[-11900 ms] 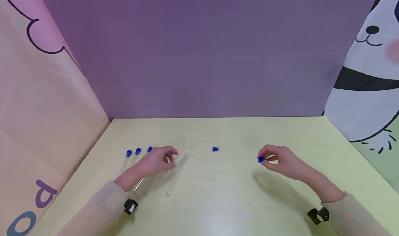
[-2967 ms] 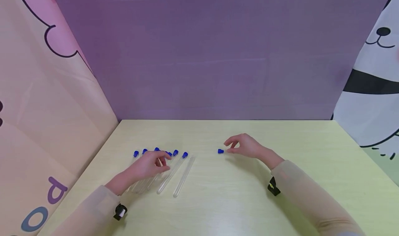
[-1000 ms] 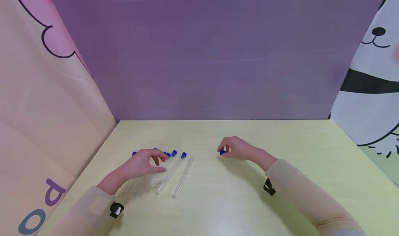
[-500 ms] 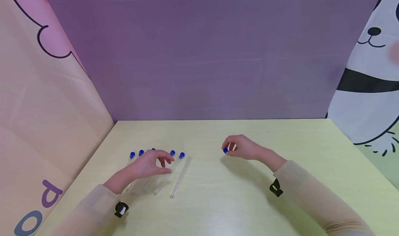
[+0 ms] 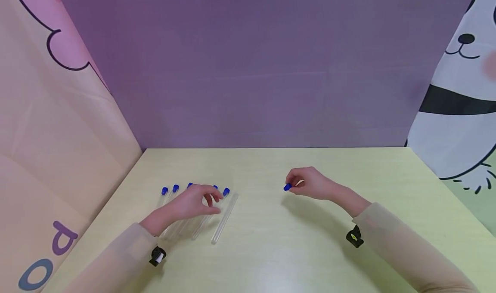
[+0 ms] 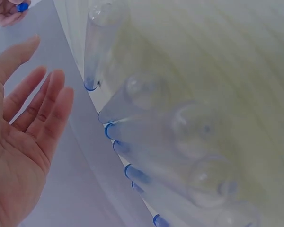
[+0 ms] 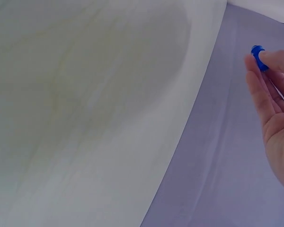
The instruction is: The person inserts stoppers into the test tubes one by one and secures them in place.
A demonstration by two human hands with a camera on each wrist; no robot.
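In the head view my right hand (image 5: 313,183) pinches a small blue tube cap (image 5: 287,187) between thumb and fingertips, above the table. The right wrist view shows the same blue cap (image 7: 259,58) at the fingertips. My left hand (image 5: 193,202) hovers over several clear test tubes lying side by side, fingers relaxed and a gap between thumb and fingers. Its fingertips are close to the rightmost tube (image 5: 225,220), which has no cap. The neighbouring tubes have blue caps (image 5: 226,192) at their far ends; the hand and forearm partly cover some of them.
A pale wooden table (image 5: 263,250) carries everything. A purple cloth (image 5: 240,69) rises behind its far edge, with printed cloths at the left (image 5: 58,134) and right (image 5: 453,142). Both wrists wear black camera mounts.
Earlier a blue cap lay alone on the table; my right hand has picked it up and moved slightly right with it. The left hand has shifted right toward the uncapped tube.
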